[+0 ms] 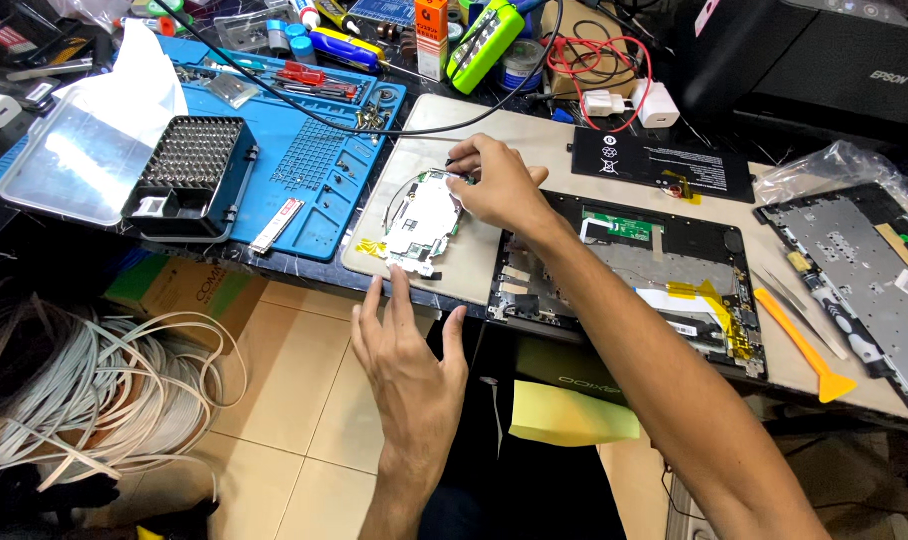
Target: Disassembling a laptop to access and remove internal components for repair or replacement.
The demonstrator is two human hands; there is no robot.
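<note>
Head view: right hand (pixel 496 185) pinches the top edge of a circuit board (pixel 422 222) lying on a beige mat (pixel 474 262) on the surface; left hand (pixel 406 365) released, fingers spread, fingertips just touching the board's lower edge; opened laptop base (pixel 664 262) just right; blue repair mat (pixel 319 165) and screwdriver bit case (pixel 192 172) left.

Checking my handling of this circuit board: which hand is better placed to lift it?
Right, probably. The right hand already rests on the circuit board; the left hand only touches its near edge with fingertips.
</note>
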